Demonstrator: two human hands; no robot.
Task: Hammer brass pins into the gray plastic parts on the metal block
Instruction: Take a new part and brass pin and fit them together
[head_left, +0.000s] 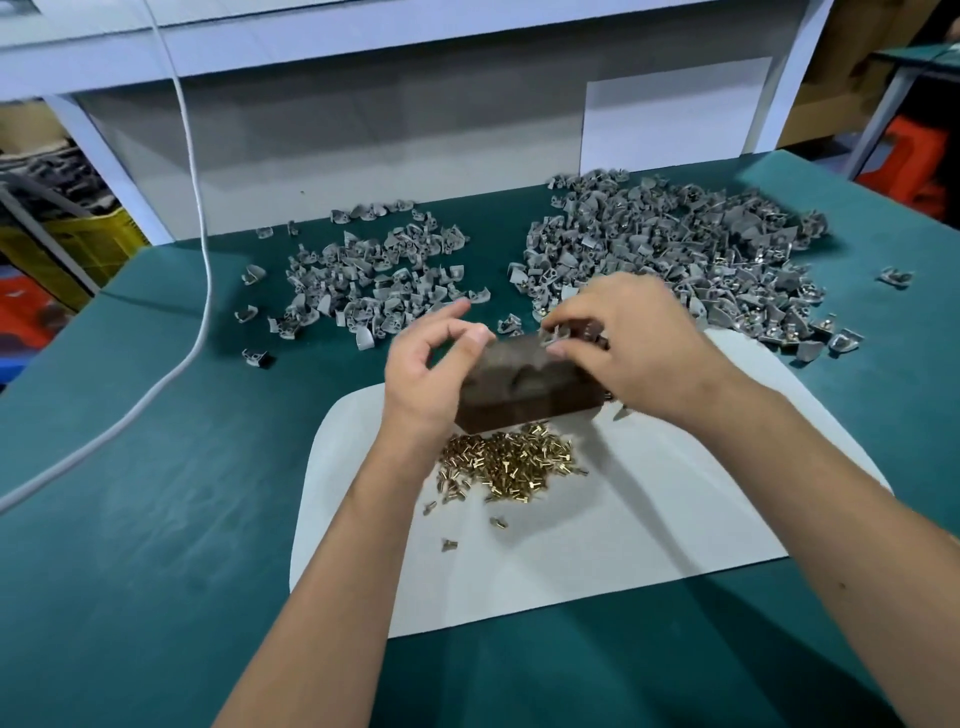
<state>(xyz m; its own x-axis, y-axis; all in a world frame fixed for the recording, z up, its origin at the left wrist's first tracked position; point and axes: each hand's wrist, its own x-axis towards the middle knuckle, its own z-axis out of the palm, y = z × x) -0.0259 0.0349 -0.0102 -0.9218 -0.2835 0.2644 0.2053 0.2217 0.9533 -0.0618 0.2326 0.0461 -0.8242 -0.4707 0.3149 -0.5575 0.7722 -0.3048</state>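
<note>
Loading step: right hand (631, 343) pinches gray part (555, 335) onto metal block (524, 387); left hand (434, 371), fingers loosely curled, empty; next, likely a brass pin (511, 462).

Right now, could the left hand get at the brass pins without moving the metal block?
Probably yes. The left hand hangs at the metal block's left end, and the brass pins lie uncovered on the white sheet just in front, nothing between.
</note>
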